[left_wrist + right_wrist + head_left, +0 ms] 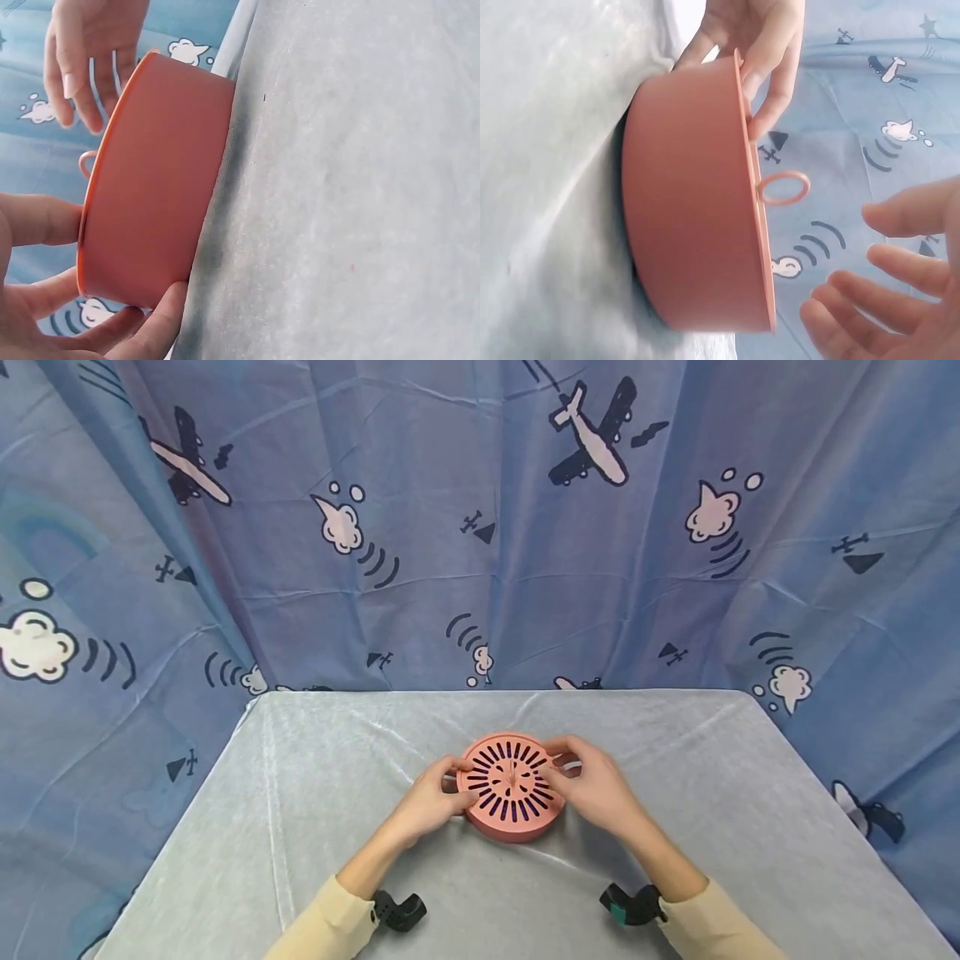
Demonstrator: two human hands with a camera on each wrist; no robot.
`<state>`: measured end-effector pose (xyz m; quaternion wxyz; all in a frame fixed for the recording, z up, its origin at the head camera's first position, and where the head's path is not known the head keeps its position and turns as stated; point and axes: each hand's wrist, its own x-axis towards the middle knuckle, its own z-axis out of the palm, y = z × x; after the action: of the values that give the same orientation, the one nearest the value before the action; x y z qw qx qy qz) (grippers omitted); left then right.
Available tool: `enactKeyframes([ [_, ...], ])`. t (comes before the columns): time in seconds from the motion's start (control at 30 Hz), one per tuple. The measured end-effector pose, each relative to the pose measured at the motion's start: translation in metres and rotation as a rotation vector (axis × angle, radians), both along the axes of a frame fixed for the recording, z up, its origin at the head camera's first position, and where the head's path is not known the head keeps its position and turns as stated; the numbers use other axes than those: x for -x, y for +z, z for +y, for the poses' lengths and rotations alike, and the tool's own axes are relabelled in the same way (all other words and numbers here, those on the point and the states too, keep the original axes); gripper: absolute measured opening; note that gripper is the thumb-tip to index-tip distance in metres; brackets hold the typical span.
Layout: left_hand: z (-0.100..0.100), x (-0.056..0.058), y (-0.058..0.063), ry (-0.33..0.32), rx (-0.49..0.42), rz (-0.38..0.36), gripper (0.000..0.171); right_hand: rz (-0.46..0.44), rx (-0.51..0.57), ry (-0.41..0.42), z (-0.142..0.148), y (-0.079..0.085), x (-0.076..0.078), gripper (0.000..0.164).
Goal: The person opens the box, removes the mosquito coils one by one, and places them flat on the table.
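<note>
A round coral-pink mosquito coil box (512,827) sits on the cloth. Dark radial slots and seed-shaped holes pierce its lid, and a thin ring (784,187) stands up from the lid's centre. My left hand (429,797) grips the near left of the box, with the thumb at the lid's rim and the other fingers around the side wall and low by the cloth. On the opposite side, my right hand (600,792) hovers beside the lid. The right wrist view shows its fingers (877,300) spread loosely, apart from the box and holding nothing. The box's inside is mostly hidden.
A pale grey-white cloth (360,877) covers the table, with a few creases. Behind and at both sides hangs a blue curtain (420,527) printed with planes and clouds. Black devices (401,912) are strapped at both wrists, below cream sleeves (330,927).
</note>
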<state>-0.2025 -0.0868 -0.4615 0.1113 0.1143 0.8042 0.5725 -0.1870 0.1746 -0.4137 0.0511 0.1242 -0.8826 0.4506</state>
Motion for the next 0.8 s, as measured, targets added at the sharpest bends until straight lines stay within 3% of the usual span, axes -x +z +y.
enactKeyframes([
  [0.43, -0.003, -0.001, 0.003, 0.005, 0.046, 0.009, 0.049, -0.062, 0.043, 0.049, -0.030, -0.007, 0.008, 0.030],
  [0.8, 0.001, 0.000, 0.002, 0.026, 0.069, 0.019, 0.048, -0.230, 0.145, 0.028, -0.041, -0.016, 0.015, 0.028],
])
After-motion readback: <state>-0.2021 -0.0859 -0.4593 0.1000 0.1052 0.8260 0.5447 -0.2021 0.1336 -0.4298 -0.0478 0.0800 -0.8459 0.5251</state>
